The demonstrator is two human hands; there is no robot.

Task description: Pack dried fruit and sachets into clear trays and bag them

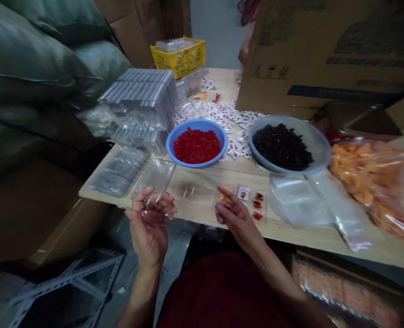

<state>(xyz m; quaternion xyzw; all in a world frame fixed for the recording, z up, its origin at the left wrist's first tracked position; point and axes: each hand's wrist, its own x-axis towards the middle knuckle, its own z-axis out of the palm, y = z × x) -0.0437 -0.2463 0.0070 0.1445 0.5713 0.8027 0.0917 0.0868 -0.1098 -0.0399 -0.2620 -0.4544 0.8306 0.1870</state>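
Note:
My left hand (152,230) is raised at the table's front edge, palm up with the fingers curled. Shiny, see-through glints show among its fingers, but I cannot make out what it holds. To the right, my right hand (237,221) hovers with its index finger stretched out and nothing visible in it. That fingertip is beside an orange piece (225,193) in a clear plastic tray (196,190). The tray's right part holds a small white printed packet (243,192) and several red and dark pieces (258,204).
A blue bowl (168,145) of red pieces and a pale basin (319,155) of dark pieces stand behind. Stacked clear trays (142,102) and a yellow crate (177,64) rise at left. Clear bags (297,200), a bag of orange pieces (362,177) and a large carton (311,54) are at right.

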